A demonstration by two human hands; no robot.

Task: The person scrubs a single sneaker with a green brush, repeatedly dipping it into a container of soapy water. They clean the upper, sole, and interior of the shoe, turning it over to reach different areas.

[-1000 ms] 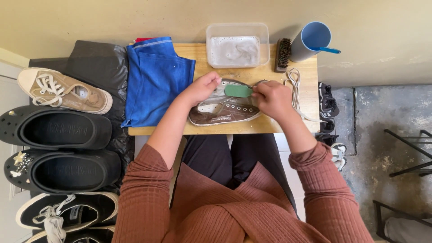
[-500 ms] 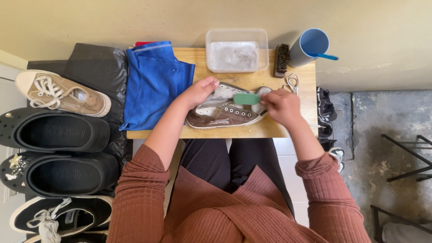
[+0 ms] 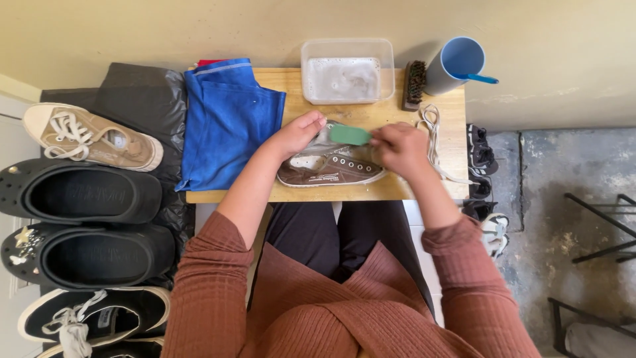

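My left hand (image 3: pixel 298 134) grips the heel end of the brown sneaker (image 3: pixel 329 166), which lies on its side on the wooden worktop (image 3: pixel 397 189). My right hand (image 3: pixel 396 147) is closed on a green brush (image 3: pixel 350 135) set against the shoe's opening. White laces (image 3: pixel 432 126) lie just beside.

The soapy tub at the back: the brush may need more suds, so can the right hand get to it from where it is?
Probably yes: the clear tub sits open-topped just beyond the right hand, with bare tabletop between.
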